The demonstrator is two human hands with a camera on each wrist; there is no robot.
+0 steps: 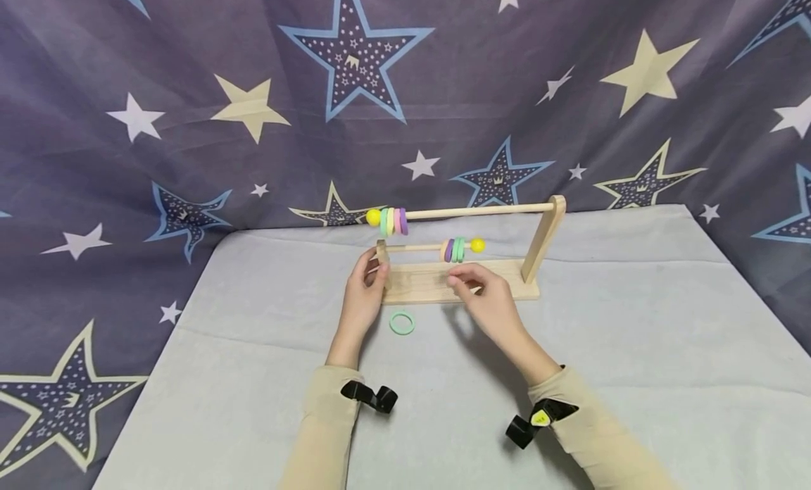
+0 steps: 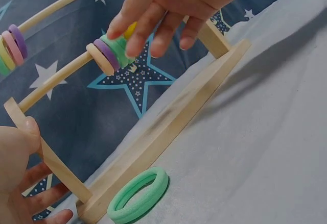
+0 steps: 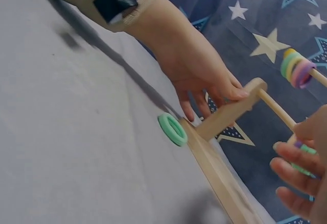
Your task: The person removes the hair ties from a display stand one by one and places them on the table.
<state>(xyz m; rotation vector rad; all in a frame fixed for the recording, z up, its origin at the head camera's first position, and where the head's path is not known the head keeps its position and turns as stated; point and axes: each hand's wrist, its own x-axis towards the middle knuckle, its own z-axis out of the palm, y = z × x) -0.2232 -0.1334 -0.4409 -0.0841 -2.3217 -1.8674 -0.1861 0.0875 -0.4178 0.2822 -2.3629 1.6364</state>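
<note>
My left hand [image 1: 362, 296] grips the short upright of a wooden stand [image 1: 418, 284], thumb on the near side and fingers behind. From that upright runs the lower rod [image 1: 412, 248], carrying peach, purple and green hair ties [image 1: 457, 250] close to its yellow end ball [image 1: 478, 245]. My right hand [image 1: 491, 296] hovers in front of this rod with fingers loosely bent and nothing in them. In the left wrist view its fingertips [image 2: 134, 45] overlap the green ties. A loose green hair tie [image 2: 161, 185] lies on the table, in front of the stand's base.
The upper rod [image 1: 481, 210] extends left from the tall upright [image 1: 543, 240]. Green, yellow, pink and purple hair ties [image 1: 397, 221] hang beside its yellow ball [image 1: 373, 217]. A grey cloth [image 1: 253, 405] covers the table; a star-patterned curtain [image 1: 443, 67] hangs behind.
</note>
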